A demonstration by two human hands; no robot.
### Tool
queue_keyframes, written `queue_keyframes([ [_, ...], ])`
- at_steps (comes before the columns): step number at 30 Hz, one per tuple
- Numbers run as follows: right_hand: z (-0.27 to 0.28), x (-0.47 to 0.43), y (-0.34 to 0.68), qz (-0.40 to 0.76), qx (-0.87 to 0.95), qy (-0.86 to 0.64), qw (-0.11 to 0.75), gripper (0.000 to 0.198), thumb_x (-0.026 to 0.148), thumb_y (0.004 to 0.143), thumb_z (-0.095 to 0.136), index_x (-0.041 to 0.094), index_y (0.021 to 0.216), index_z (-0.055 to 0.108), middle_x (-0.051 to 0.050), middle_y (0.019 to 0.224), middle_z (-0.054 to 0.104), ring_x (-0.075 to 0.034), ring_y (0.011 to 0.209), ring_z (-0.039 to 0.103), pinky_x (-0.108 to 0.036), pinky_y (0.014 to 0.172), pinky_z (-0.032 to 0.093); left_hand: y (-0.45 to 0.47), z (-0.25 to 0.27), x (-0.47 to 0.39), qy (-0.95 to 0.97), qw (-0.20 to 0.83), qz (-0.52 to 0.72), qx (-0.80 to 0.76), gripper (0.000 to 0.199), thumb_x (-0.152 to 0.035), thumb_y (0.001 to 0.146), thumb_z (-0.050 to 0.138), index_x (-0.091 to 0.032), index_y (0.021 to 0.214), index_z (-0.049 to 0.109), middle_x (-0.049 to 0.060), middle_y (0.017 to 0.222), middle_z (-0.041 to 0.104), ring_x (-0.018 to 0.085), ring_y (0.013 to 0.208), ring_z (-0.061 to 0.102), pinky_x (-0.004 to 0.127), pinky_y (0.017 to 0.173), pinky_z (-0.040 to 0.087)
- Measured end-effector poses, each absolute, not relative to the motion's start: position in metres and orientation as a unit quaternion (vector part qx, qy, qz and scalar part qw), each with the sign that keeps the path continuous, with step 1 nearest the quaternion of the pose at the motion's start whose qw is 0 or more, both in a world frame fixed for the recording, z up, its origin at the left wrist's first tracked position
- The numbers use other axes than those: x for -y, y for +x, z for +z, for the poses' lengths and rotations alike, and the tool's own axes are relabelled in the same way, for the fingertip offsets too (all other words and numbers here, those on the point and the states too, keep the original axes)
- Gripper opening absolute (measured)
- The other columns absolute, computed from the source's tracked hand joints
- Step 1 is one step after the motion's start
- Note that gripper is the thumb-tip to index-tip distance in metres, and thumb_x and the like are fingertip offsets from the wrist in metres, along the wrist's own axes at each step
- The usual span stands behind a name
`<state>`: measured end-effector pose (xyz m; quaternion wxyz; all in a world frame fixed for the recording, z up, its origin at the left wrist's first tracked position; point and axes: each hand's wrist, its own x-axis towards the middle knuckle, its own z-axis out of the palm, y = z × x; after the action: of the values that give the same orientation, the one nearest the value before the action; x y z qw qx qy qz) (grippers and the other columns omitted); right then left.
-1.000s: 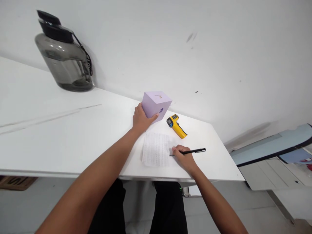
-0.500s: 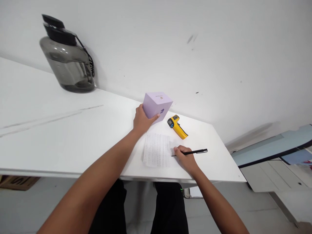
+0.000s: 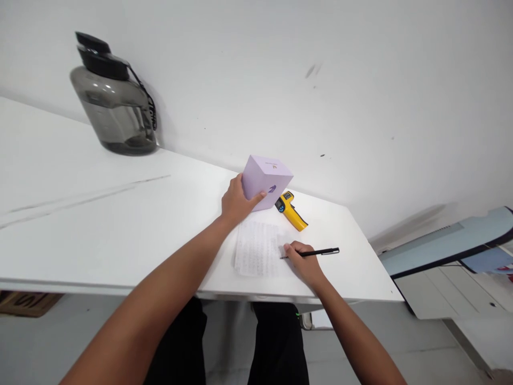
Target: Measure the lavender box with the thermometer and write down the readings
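Note:
My left hand [image 3: 237,199] grips a lilac box [image 3: 264,184], thumb on its front face and the fingers behind its left side. The box leans slightly to the right, and its near right side overlaps the yellow infrared thermometer [image 3: 294,213] lying behind the paper. In my right hand [image 3: 302,261] is a slim black pen [image 3: 326,251], its tip pointing left at the right edge of the paper. Rows of small writing cover the paper sheets [image 3: 256,248], which lie on the white table [image 3: 192,214] between my hands.
A large grey jug [image 3: 116,112] with a black lid stands at the back left against the white wall [image 3: 256,80]. The table's front edge runs just above my legs. A brown box [image 3: 30,303] is under the table at left.
My left hand has shifted the lilac box a little to the right, closer to the thermometer, and the box now covers part of it. My right hand with the pen stays nearly in place.

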<state>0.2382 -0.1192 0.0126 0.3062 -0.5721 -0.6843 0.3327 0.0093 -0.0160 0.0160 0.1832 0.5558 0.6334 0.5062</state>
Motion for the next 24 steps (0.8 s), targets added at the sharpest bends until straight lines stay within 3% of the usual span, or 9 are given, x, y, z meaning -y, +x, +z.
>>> queue_keyframes([
  [6, 0.011, 0.119, 0.239, 0.331, 0.687, -0.563, 0.317, 0.042, 0.052, 0.083, 0.053, 0.022, 0.055, 0.043, 0.003, 0.055, 0.039, -0.013, 0.058, 0.038, -0.028, 0.057, 0.033, 0.011, 0.013, 0.014, 0.548, 0.171, 0.551, -0.605, 0.089, -0.068, 0.077, 0.06, -0.022, 0.149, 0.033, 0.016, 0.15, 0.045, 0.036, 0.137, 0.047, 0.05, 0.107, 0.044],
  [24, 0.007, 0.12, 0.242, 0.316, 0.683, -0.568, 0.332, 0.044, 0.052, 0.084, 0.052, 0.022, 0.055, 0.041, 0.004, 0.054, 0.036, -0.013, 0.057, 0.036, -0.027, 0.056, 0.03, 0.007, 0.005, 0.009, 0.507, 0.184, 0.624, -0.565, 0.086, -0.073, 0.08, 0.054, -0.019, 0.146, 0.039, 0.02, 0.144, 0.05, 0.036, 0.13, 0.053, 0.054, 0.104, 0.046],
])
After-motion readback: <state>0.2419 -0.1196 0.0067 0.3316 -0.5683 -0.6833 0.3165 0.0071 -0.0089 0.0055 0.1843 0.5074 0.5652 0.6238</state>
